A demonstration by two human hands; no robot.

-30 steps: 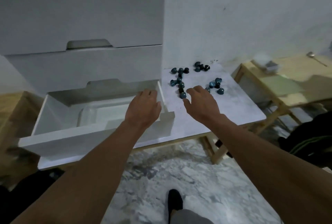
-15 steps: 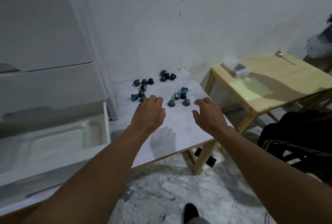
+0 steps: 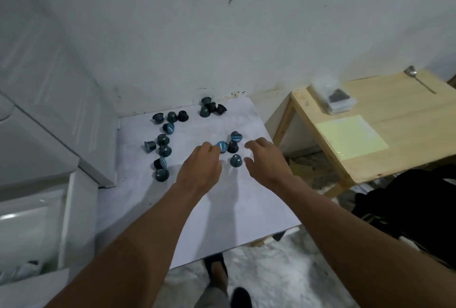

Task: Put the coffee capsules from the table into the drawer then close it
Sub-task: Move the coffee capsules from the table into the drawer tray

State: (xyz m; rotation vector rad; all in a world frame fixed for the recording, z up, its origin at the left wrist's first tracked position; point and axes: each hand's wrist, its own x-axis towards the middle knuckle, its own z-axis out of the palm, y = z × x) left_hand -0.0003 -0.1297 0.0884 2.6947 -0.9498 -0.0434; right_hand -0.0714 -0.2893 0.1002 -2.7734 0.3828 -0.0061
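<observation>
While both the left hand [image 3: 201, 168] and right hand [image 3: 265, 159] hovered empty with fingers spread around the small blue-green coffee capsules [image 3: 235, 161] on the white surface [image 3: 222, 209], gathering seemed barely begun, calling next for a closing scoop.

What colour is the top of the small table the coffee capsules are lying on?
White with faint grey marbling, seen in the head view: the small square table top.

White table [image 3: 222, 209] — dark and teal coffee capsules [image 3: 162, 151] scattered across top

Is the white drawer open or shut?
Open. The drawer sticks out at the left, and its pale inside shows. No capsules can be seen in it.
</observation>
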